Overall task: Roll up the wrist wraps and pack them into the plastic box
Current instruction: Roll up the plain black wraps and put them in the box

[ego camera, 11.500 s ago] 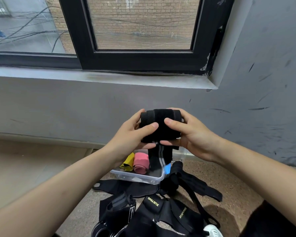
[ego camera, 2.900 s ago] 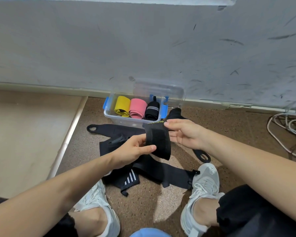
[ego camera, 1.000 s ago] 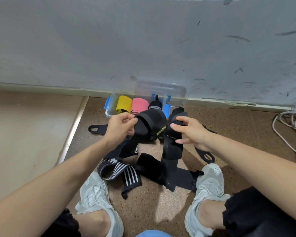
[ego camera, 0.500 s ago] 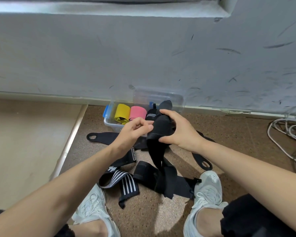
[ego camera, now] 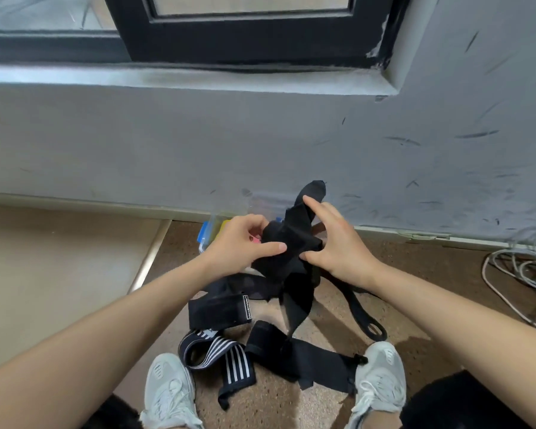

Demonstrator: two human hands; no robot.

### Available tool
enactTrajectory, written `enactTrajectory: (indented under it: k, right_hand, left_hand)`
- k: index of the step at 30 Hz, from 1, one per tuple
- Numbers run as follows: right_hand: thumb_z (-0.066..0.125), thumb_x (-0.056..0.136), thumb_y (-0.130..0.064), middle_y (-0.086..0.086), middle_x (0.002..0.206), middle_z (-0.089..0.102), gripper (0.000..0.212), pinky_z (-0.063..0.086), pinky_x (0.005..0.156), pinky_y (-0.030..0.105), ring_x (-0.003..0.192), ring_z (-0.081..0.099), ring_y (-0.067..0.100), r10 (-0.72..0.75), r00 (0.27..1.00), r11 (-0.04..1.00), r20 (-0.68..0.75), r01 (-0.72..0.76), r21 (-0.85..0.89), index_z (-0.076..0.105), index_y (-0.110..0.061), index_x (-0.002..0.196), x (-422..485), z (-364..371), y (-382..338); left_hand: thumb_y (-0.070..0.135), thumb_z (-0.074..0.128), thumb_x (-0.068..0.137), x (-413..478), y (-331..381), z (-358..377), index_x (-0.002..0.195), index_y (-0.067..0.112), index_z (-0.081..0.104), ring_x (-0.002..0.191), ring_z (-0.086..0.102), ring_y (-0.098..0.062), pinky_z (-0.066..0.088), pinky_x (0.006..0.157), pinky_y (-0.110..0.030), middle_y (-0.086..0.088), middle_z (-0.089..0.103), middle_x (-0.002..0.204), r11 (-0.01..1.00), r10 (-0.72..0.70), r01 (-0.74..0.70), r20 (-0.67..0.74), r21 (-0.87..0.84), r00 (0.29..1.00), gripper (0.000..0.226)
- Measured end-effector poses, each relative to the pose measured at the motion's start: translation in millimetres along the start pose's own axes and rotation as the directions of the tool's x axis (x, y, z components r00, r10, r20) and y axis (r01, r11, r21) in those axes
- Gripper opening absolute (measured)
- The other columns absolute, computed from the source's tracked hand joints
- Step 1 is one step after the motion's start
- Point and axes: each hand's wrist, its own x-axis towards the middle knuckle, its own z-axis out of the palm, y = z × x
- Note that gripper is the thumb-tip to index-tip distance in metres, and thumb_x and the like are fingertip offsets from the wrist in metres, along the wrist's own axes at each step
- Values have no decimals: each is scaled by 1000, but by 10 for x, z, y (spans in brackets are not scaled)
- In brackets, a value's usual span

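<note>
Both hands share the grip: the left hand (ego camera: 242, 243) pinches the bunched start of a black wrap (ego camera: 291, 239) between thumb and curled fingers, while the right hand (ego camera: 338, 246) pinches it from 3 o'clock, forefinger along the free end. The wrap looks soft, light and springy, so it is best held at the coil's core. Its tail hangs to the floor (ego camera: 415, 289) at 6 o'clock. The plastic box (ego camera: 205, 235) sits behind, at 10 o'clock.

Speckled brown floor (ego camera: 415, 289): loose black wrist wraps (ego camera: 319, 363) and a striped wrap (ego camera: 229, 357) near, between white sneakers (ego camera: 167, 388). Plastic box (ego camera: 209, 233) far by the wall, white cables (ego camera: 520, 274) on the right.
</note>
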Motion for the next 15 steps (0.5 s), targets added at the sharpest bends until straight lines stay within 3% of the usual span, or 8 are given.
enactTrajectory:
  k: [3,6,10,15]
  right_hand:
    - [82,81,-7,-5,140,44,98,37,95,15,128,44,10,-40,998,999,-55,39,-15,26,-25,160,68,-129,-156]
    - [79,81,0,-7,126,47,96,50,97,31,111,51,11,-154,985,987,-75,150,-57,28,-20,160,165,-264,-304]
    - [76,84,2,-7,121,47,88,55,88,33,99,53,10,-285,949,958,-135,276,-85,32,-17,158,332,-460,-476]
    - [72,85,2,-3,130,48,87,58,75,35,108,56,13,-254,964,967,-72,255,-2,30,-21,159,572,-805,-775]
  left_hand:
    - [27,88,80,-47,166,-150,83,15,77,67,65,-6,55,69,-26,2,75,74,999,-39,40,-107,4,993,17]
    - [27,86,81,-88,384,-296,82,8,74,70,69,-14,58,76,-34,-9,75,76,991,-72,57,-131,-118,989,22]
    - [22,81,87,-72,679,-480,90,5,68,78,73,-17,58,74,-27,-8,75,81,938,-110,75,-86,-339,990,22]
    - [10,74,91,121,924,-706,98,6,64,71,71,-10,53,61,-18,-3,75,80,899,-43,-2,-93,-438,995,13]
